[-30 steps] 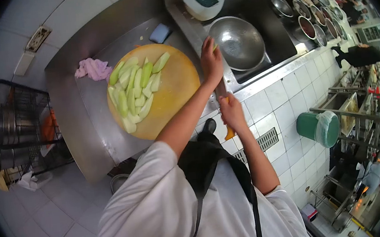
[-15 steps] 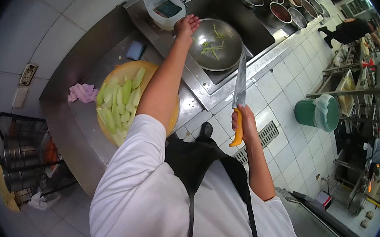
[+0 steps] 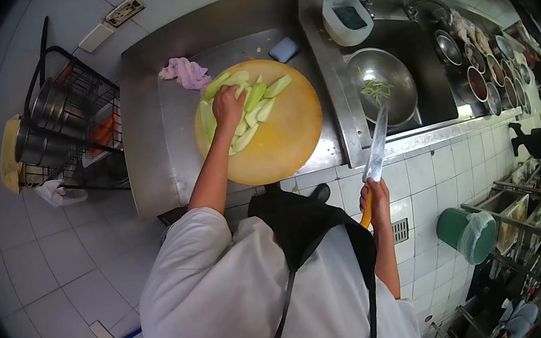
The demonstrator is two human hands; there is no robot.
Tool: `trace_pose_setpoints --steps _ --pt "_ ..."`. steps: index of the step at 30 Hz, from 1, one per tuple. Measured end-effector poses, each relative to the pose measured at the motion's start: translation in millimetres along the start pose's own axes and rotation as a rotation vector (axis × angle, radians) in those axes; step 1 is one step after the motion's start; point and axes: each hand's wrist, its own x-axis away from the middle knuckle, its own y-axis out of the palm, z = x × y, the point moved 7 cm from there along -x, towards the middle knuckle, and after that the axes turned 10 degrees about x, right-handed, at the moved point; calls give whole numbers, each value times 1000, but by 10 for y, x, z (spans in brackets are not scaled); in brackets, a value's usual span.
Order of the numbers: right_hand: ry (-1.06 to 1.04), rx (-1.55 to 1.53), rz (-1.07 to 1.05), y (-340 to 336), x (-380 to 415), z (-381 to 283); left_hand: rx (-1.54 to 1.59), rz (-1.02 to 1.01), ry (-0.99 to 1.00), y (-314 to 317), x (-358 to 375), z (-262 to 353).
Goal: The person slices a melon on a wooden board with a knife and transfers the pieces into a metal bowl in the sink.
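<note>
Pale green vegetable wedges lie in a heap on the left and upper part of a round yellow cutting board. My left hand is on the heap, its fingers curled over the wedges and partly hiding them. In my right hand is the orange handle of a large kitchen knife. The blade points away from me, and its tip overlaps the near rim of a metal bowl. Thin green strips lie inside that bowl.
Beside the board are a pink cloth and a blue sponge. A white plastic container stands by the sink. Several metal bowls line the right side. A green bin stands on the floor.
My left hand has moved from the metal bowl's rim back to the vegetable heap on the board. The knife remains in my right hand. The view has turned toward the left.
</note>
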Motion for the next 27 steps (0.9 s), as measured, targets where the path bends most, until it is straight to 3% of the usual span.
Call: trace_pose_setpoints --steps 4,7,10,14,19,22,25,27 --pt "15 98 -91 301 -159 32 -9 -127 270 78 155 348" --pt "-20 181 -144 587 -267 40 -87 -204 407 564 53 504" --pt "-31 281 -186 813 -322 130 -242 -306 414 1182 -69 438" --pt "-87 450 -156 927 -231 148 -243 -393 241 1599 -235 366" --pt "-115 516 14 735 -99 406 -71 -537 -26 1456 -88 775" --pt "-70 541 96 609 -41 568 62 -644 210 1411 261 1033" --pt "-189 727 215 560 -8 591 130 -885 623 1418 628 1290" --pt "-144 815 229 566 -37 621 80 -976 721 1402 708 1334"
